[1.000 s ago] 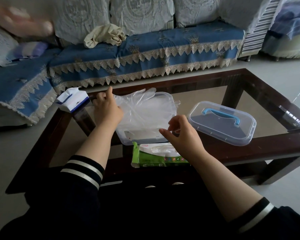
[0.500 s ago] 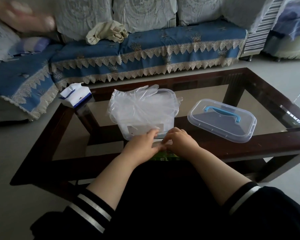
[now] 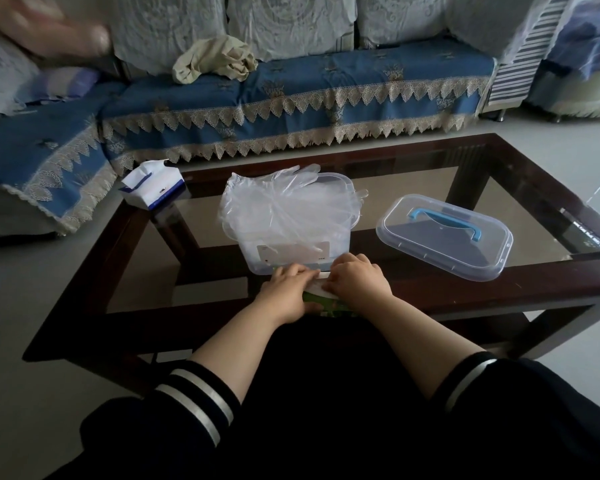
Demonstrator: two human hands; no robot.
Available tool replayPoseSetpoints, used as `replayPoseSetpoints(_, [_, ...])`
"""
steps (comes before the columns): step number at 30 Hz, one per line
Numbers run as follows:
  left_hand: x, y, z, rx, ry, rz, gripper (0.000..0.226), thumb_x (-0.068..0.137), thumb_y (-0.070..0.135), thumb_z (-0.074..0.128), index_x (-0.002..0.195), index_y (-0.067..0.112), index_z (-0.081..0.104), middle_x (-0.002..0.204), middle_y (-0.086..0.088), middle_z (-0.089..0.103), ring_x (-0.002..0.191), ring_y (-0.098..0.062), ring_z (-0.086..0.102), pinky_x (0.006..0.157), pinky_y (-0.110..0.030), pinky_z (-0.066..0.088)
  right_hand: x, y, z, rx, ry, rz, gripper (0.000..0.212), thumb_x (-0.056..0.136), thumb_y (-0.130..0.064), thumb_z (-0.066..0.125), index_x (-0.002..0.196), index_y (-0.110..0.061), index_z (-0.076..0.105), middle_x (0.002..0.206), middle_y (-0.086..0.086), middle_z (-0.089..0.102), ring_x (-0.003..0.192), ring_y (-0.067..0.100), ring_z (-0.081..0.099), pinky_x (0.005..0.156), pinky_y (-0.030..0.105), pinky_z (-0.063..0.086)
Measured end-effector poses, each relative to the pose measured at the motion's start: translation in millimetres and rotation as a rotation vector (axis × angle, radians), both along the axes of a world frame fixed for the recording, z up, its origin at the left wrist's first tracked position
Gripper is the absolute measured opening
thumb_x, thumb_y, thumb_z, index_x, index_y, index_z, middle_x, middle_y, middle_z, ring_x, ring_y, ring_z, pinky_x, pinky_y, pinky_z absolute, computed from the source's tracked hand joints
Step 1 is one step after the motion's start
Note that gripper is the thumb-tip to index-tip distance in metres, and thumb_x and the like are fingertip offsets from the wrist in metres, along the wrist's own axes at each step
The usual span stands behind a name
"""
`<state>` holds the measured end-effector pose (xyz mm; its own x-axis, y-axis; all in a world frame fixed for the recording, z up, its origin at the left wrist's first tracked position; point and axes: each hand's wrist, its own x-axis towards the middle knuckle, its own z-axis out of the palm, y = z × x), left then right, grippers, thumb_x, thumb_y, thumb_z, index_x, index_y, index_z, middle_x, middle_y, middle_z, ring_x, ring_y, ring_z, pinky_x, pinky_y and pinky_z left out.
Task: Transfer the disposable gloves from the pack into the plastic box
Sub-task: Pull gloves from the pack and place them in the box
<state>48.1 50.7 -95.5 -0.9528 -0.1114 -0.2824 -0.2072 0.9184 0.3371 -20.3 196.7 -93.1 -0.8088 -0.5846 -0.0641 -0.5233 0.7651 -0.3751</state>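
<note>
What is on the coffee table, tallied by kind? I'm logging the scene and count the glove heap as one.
Clear plastic box: 1
Clear lid with blue handle: 1
Glove heap on the box: 1
Green glove pack under both hands: 1
Tissue pack: 1
Total: 5

You had two hands at work, your left hand (image 3: 289,289) and right hand (image 3: 357,283), both at frame centre on one green glove pack (image 3: 321,302). One clear plastic box (image 3: 333,237) stood above them, with a heap of gloves (image 3: 281,206) too bunched to count. One lid (image 3: 443,237) lay centre right, one tissue pack (image 3: 152,185) upper left.
</note>
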Motion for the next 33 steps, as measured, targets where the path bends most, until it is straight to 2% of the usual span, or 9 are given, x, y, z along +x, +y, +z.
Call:
replayPoseSetpoints(3, [1.4, -0.7, 0.9, 0.038, 0.005, 0.013, 0.072, 0.090, 0.042, 0.065, 0.151, 0.030, 0.028, 0.157, 0.006, 0.024, 0.144, -0.020, 0.016, 0.117, -0.045, 0.023, 3.0, -2.5, -2.0, -0.064, 0.016, -0.002, 0.027, 0.095, -0.035, 0.053, 0.108, -0.014, 0.066, 0.122, 0.003, 0.050, 0.113, 0.024, 0.043, 0.091, 0.040, 0.041])
replayPoseSetpoints(8, [1.9, 1.0, 3.0, 0.080, 0.036, 0.042, 0.068, 0.086, 0.035, 0.071, 0.146, 0.031, 0.038, 0.152, 0.007, 0.033, 0.140, -0.020, 0.025, 0.115, -0.042, 0.026, 3.7, 1.7, 3.3, -0.281, -0.113, -0.067, 0.021, 0.096, -0.021, 0.053, 0.105, -0.006, 0.065, 0.117, 0.010, 0.053, 0.112, 0.025, 0.046, 0.090, 0.032, 0.037])
replayPoseSetpoints(12, [1.3, -0.3, 3.2, 0.104, 0.037, 0.008, 0.061, 0.084, 0.033, 0.073, 0.139, 0.033, 0.047, 0.145, 0.006, 0.040, 0.135, -0.020, 0.031, 0.111, -0.044, 0.031, 1.1, 9.9, 10.1, -0.453, -0.171, -0.199, 0.020, 0.095, -0.028, 0.054, 0.097, -0.010, 0.064, 0.106, 0.005, 0.055, 0.103, 0.025, 0.054, 0.080, 0.029, 0.039])
replayPoseSetpoints(16, [2.1, -2.1, 1.4, 0.134, 0.044, 0.024, 0.068, 0.083, 0.038, 0.074, 0.143, 0.030, 0.042, 0.147, 0.004, 0.037, 0.138, -0.020, 0.028, 0.114, -0.043, 0.028, 2.3, 16.9, 9.7, -0.221, -0.226, -0.060, 0.039, 0.083, -0.049, 0.066, 0.112, -0.024, 0.066, 0.124, -0.001, 0.049, 0.118, 0.022, 0.043, 0.100, 0.040, 0.040])
replayPoseSetpoints(19, [2.2, 1.5, 0.9, 0.185, 0.044, 0.055, 0.073, 0.081, 0.044, 0.075, 0.144, 0.030, 0.041, 0.147, 0.003, 0.037, 0.138, -0.020, 0.026, 0.116, -0.040, 0.026, 6.0, 9.0, 6.6, -0.162, -0.156, -0.050, 0.021, 0.086, -0.036, 0.065, 0.102, -0.024, 0.073, 0.122, -0.001, 0.053, 0.117, 0.024, 0.043, 0.097, 0.041, 0.040])
replayPoseSetpoints(22, [1.5, 3.6, -1.4, 0.189, 0.057, 0.072, 0.070, 0.082, 0.044, 0.074, 0.143, 0.036, 0.041, 0.145, 0.004, 0.038, 0.138, -0.021, 0.025, 0.115, -0.041, 0.025, 6.4, 3.1, 5.8, -0.262, -0.146, -0.106, 0.014, 0.085, -0.024, 0.066, 0.091, -0.017, 0.075, 0.109, 0.006, 0.063, 0.107, 0.027, 0.054, 0.087, 0.034, 0.044])
replayPoseSetpoints(26, [-1.0, 2.7, -1.5, 0.183, 0.044, 0.071, 0.060, 0.084, 0.043, 0.071, 0.138, 0.039, 0.045, 0.140, 0.005, 0.040, 0.135, -0.021, 0.027, 0.114, -0.047, 0.027, 3.0, 5.7, 12.5, -0.356, -0.239, -0.150, 0.016, 0.088, -0.022, 0.066, 0.094, -0.010, 0.074, 0.096, 0.007, 0.068, 0.089, 0.020, 0.060, 0.071, 0.026, 0.039])
replayPoseSetpoints(30, [-4.9, 0.5, -2.0, 0.169, 0.010, 0.065, 0.058, 0.084, 0.044, 0.070, 0.137, 0.036, 0.048, 0.138, 0.001, 0.042, 0.132, -0.023, 0.031, 0.111, -0.045, 0.030, -0.7, 16.4, 20.5, -0.575, -0.366, -0.224, 0.011, 0.087, -0.017, 0.069, 0.089, -0.008, 0.073, 0.078, 0.001, 0.065, 0.076, 0.014, 0.056, 0.070, 0.025, 0.041])
replayPoseSetpoints(33, [-6.6, -0.8, -7.9, 0.185, 0.066, 0.094, 0.058, 0.080, 0.047, 0.075, 0.132, 0.032, 0.055, 0.136, 0.002, 0.046, 0.132, -0.022, 0.036, 0.112, -0.041, 0.033, -4.0, 27.9, 27.1, -0.871, -0.538, -0.331, 0.009, 0.087, -0.013, 0.069, 0.089, -0.005, 0.072, 0.080, 0.006, 0.067, 0.074, 0.015, 0.058, 0.072, 0.026, 0.047])
